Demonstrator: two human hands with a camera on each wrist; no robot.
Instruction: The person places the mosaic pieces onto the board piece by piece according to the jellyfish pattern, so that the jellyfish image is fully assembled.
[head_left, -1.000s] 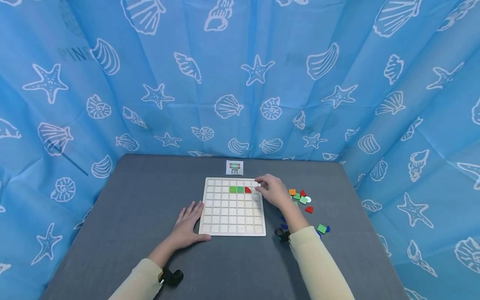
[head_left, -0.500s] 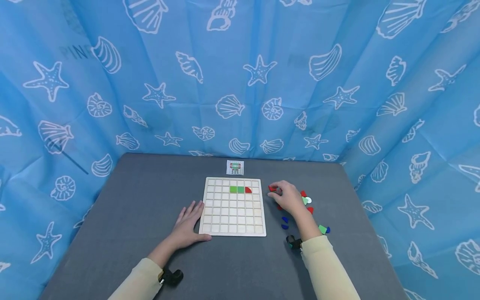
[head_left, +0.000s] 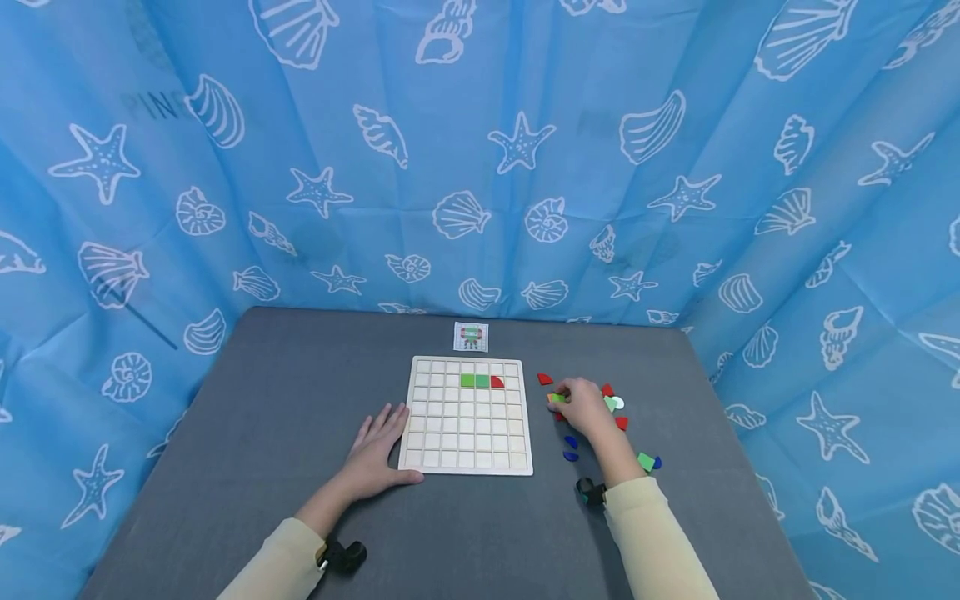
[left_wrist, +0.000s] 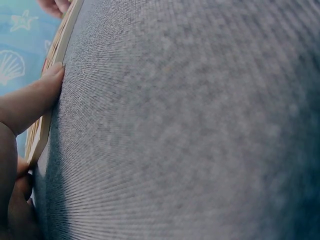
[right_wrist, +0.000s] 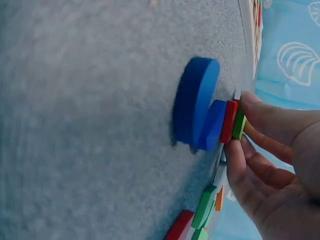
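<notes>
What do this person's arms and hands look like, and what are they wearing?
The left sleeve and right sleeve are plain pale cream, ending near the wrists. There, a left black device and a right black device are worn, small and rounded. The left grip and right grip are ordinary five-fingered human hands, without gloves.

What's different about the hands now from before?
The right hand moved away from the board, toward the person's right and a bit nearer, and now pinches a green piece. The left hand stayed at the board's left edge, and its three coloured pieces stayed put.
</notes>
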